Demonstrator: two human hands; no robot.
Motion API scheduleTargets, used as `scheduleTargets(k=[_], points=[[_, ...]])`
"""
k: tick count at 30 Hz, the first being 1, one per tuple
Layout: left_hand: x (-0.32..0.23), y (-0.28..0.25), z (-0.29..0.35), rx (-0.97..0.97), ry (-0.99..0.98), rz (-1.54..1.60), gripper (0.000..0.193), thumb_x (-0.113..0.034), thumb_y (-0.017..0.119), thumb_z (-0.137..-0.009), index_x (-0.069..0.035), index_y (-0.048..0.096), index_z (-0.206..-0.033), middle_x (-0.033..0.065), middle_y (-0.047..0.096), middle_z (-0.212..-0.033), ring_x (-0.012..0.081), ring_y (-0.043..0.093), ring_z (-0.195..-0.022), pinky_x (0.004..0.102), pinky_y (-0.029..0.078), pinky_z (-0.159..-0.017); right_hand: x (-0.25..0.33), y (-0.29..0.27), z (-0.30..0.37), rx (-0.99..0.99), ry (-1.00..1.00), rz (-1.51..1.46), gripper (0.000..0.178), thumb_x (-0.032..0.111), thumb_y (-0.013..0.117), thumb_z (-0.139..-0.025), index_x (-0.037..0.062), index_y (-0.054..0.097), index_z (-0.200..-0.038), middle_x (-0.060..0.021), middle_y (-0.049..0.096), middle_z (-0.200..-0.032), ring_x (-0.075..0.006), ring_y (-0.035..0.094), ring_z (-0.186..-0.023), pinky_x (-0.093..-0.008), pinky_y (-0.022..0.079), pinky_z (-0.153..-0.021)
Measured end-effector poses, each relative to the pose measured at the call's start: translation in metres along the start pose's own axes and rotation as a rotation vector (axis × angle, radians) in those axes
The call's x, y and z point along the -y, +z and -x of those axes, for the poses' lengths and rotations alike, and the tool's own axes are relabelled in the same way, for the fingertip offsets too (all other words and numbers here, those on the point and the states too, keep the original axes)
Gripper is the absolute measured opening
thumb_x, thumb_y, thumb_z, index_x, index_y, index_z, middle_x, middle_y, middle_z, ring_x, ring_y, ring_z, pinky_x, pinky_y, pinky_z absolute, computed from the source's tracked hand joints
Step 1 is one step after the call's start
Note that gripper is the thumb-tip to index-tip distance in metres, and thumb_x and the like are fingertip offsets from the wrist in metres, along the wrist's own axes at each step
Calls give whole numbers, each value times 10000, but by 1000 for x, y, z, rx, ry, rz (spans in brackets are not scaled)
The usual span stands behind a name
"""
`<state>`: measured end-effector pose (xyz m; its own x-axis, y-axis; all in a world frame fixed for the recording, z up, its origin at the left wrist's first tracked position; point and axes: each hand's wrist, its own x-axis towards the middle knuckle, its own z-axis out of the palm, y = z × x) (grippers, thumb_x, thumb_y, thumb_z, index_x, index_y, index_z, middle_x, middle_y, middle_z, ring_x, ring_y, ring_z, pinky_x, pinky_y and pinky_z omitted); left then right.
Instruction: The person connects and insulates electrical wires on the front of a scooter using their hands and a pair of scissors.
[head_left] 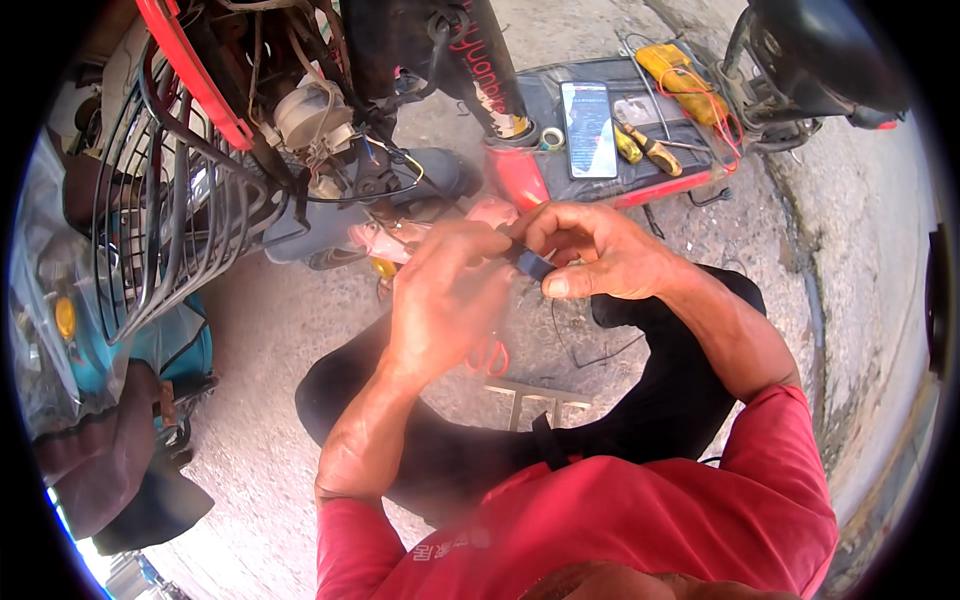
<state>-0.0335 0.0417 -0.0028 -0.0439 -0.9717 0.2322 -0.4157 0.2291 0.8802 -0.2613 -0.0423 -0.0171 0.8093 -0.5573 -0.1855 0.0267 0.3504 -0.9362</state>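
A small dark blue-black piece point(533, 264), block-like from this side, is gripped between the thumb and curled fingers of my right hand point(610, 255). My left hand point(450, 285) is closed beside it, its fingertips near the piece's far left end. Motion smears the left fingers, and what they pinch is hidden. Just beyond my hands is a red-and-grey front part point(380, 242) of an electric scooter. Loose thin wires point(405, 165) hang from its opened front. Below my hands a red cord loop point(490, 357) and a thin black wire point(580, 362) show near the ground.
On the scooter's footboard point(555, 85) lie a phone point(590, 130), a tape roll point(551, 139), yellow-handled tools point(655, 152) and a yellow multimeter point(682, 82) with red leads. A wire basket point(165, 220) stands at left. A metal frame point(538, 393) is between my legs.
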Motion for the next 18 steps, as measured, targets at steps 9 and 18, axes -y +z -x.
scheduleTargets(k=[9, 18], points=[[0, 3, 1, -39, -38, -53, 237, 37, 766, -845, -10, 726, -1074, 123, 728, -1110, 192, 721, -920, 337, 574, -838, -14, 6, -2, -55, 55, -115, 287, 201, 787, -952, 38, 695, -1170, -46, 655, -1235, -140, 605, -1135, -348, 491, -976], [0, 3, 1, -17, -176, -60, 215, -15, 755, -888, -2, 748, -1103, 111, 760, -1088, 173, 733, -893, 315, 577, -803, -25, 8, -5, -185, -221, 261, 292, 136, 829, -895, 34, 681, -1125, -88, 608, -1345, -181, 598, -1216, -378, 512, -983]])
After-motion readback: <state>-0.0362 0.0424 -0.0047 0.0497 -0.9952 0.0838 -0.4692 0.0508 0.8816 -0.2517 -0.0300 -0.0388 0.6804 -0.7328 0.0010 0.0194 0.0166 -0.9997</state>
